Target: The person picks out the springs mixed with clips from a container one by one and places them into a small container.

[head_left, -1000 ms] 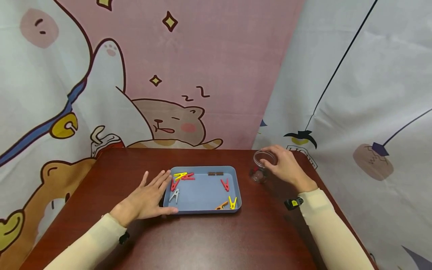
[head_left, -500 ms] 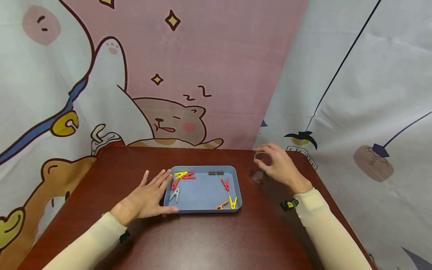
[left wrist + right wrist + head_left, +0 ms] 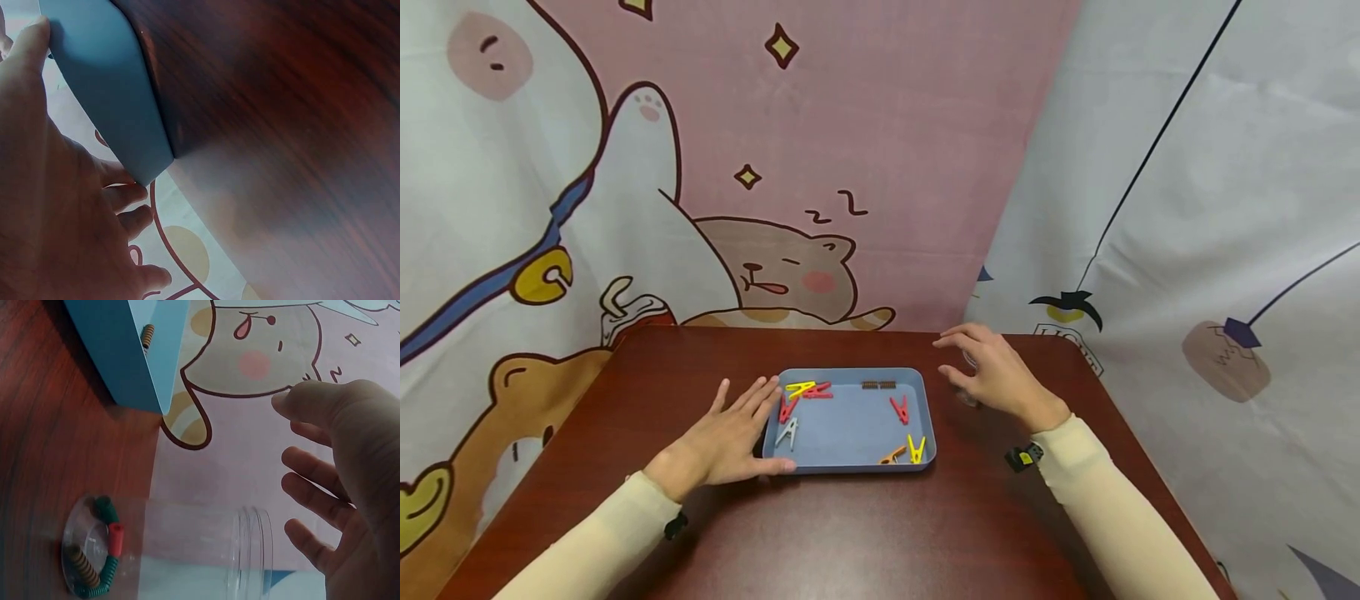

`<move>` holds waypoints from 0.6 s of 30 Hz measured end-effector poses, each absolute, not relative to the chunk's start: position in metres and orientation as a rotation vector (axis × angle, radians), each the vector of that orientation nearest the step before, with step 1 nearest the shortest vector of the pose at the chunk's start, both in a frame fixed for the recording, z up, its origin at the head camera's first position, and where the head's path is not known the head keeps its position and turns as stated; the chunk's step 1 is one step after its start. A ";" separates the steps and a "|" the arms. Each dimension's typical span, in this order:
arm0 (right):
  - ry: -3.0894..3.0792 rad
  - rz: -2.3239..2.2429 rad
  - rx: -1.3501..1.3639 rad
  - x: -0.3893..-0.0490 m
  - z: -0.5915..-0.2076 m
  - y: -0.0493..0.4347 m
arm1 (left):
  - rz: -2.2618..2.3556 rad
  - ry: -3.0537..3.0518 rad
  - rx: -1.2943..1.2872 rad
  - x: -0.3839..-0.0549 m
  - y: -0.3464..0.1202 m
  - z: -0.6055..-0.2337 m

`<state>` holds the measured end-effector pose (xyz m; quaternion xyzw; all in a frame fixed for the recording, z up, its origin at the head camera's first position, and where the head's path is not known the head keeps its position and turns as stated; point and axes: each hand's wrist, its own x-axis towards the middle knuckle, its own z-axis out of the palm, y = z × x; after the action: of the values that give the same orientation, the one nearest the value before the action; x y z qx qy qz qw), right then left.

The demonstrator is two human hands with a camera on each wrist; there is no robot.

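My left hand (image 3: 726, 437) rests along the left side of a blue tray (image 3: 850, 433), its fingers extended at the rim and its thumb on the front edge. Two brown springs (image 3: 878, 385) lie end to end near the tray's back wall. Between tray and jar my right hand (image 3: 1003, 379) hovers over the table, fingers apart and holding nothing. Behind it, mostly hidden in the head view, a clear plastic jar (image 3: 187, 550) stands uncapped. On its bottom the right wrist view shows green coils (image 3: 103, 509), a red piece (image 3: 116, 539) and a brown spring (image 3: 84, 565).
Clips line both sides of the tray: yellow (image 3: 801, 389), red (image 3: 788, 409) and grey (image 3: 788, 433) on the left, red (image 3: 900, 409), orange (image 3: 892, 456) and yellow (image 3: 917, 451) on the right. A printed cartoon cloth (image 3: 880, 167) hangs behind the brown table (image 3: 850, 533).
My right hand has come away from the jar's mouth and moved left toward the tray, fingers spreading. The left hand and tray have stayed in place.
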<state>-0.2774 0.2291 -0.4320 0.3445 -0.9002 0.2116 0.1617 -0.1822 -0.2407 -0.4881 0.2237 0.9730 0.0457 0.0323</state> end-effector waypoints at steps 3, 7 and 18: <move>-2.580 0.603 1.000 -0.278 -0.434 0.223 | 0.135 3.001 0.692 -0.182 -0.241 -0.488; -2.592 0.592 1.031 -0.279 -0.436 0.215 | 0.144 2.994 0.688 -0.183 -0.240 -0.489; -2.609 0.534 1.149 -0.285 -0.439 0.189 | 0.147 2.996 0.690 -0.182 -0.241 -0.489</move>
<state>-0.2845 0.1894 -0.4388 0.3932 -0.8930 0.1828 0.1202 -0.1817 -0.2408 -0.4887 0.2241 0.9729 0.0479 0.0320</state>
